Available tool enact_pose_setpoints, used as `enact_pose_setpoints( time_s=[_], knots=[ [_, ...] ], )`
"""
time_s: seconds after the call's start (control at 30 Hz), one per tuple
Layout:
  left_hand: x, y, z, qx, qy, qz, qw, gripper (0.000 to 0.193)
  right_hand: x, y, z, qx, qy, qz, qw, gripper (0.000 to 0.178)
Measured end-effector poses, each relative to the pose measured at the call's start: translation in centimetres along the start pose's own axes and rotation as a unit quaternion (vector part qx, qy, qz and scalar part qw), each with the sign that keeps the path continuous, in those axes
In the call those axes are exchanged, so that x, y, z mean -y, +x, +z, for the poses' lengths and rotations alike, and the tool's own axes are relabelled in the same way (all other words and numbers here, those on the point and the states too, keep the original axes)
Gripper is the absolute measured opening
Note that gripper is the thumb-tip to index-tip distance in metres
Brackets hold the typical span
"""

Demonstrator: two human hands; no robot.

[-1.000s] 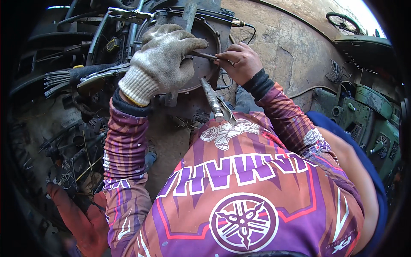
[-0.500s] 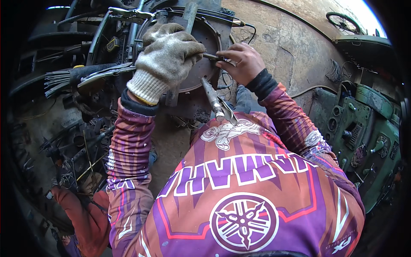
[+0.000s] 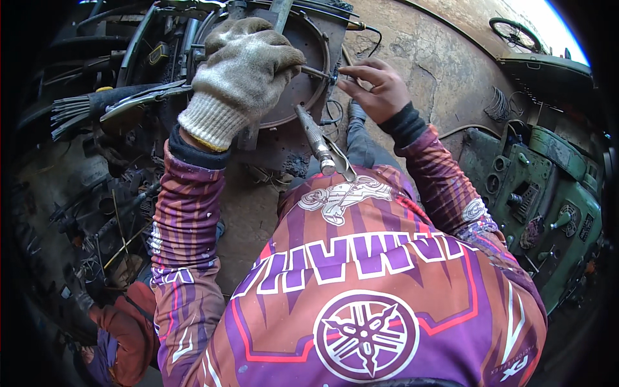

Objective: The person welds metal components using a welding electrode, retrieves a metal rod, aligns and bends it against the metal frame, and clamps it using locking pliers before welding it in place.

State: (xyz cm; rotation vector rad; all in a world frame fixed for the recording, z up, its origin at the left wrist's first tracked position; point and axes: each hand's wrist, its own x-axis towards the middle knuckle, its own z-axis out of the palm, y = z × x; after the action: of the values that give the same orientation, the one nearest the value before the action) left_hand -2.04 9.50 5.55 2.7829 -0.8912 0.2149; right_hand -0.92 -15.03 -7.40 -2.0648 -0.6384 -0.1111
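My left hand (image 3: 242,74), in a grey-white knit work glove, is closed around a thin metal rod (image 3: 314,71) that sticks out to the right past its fingers. At the rod's right end is a small dark piece (image 3: 334,77), too small to name. The bare fingertips of my right hand (image 3: 377,87) close in on that piece, thumb and index finger on its right side. Both hands are over a round metal ring (image 3: 284,122) on a dark steel plate. Locking pliers (image 3: 316,142) grip near the ring's front edge, their handles toward my body.
More locking pliers (image 3: 145,102) and a wire-like bundle of rods (image 3: 72,113) lie to the left, near a tape measure (image 3: 157,54). Scrap metal fills the lower left, where another person's sleeve (image 3: 129,329) shows. A green machine (image 3: 548,200) stands at the right; a cable (image 3: 379,42) runs behind.
My left hand has shifted slightly left with the rod. My right hand has moved slightly right, and more of the rod shows between the hands.
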Motion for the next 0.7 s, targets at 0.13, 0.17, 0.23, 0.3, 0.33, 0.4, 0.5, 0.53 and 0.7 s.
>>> enact_pose_setpoints(
  time_s=[0.13,0.17,0.23,0.3,0.33,0.4,0.5,0.53,0.7],
  knots=[
    [-0.3,0.2,-0.1,0.002,0.016,-0.001,1.0,0.016,1.0,1.2,1.0,-0.002,-0.061,-0.048,0.997,0.015],
    [-0.4,0.1,-0.1,0.002,0.001,-0.016,1.0,0.015,1.2,1.4,1.1,-0.005,-0.059,-0.05,0.997,0.015],
    [-0.5,-0.1,0.2,-0.013,0.012,-0.013,1.0,0.014,1.3,1.7,1.0,0.004,-0.108,-0.087,0.99,0.013],
    [-0.6,-0.4,0.5,-0.036,0.008,-0.014,0.999,0.015,1.6,1.8,1.0,0.003,-0.101,-0.1,0.99,0.012],
    [-0.5,-0.4,0.6,-0.027,0.006,-0.022,0.999,0.014,1.7,1.9,1.0,0.009,-0.109,-0.096,0.989,0.012],
    [-0.6,-0.7,0.8,-0.041,0.005,-0.027,0.999,0.014,1.9,2.0,1.0,0.012,-0.118,-0.096,0.988,0.011],
    [-0.7,-0.8,0.8,-0.035,-0.004,-0.044,0.998,0.014,2.1,2.3,1.0,0.026,-0.127,-0.099,0.987,0.012],
    [-0.8,-0.8,0.8,-0.03,-0.007,-0.05,0.998,0.014,2.1,2.4,1.0,0.027,-0.127,-0.101,0.986,0.012],
    [-0.7,-0.8,0.7,-0.041,0.061,-0.03,0.997,0.015,2.2,2.5,0.9,0.04,-0.142,-0.099,0.984,0.011]
  ],
)
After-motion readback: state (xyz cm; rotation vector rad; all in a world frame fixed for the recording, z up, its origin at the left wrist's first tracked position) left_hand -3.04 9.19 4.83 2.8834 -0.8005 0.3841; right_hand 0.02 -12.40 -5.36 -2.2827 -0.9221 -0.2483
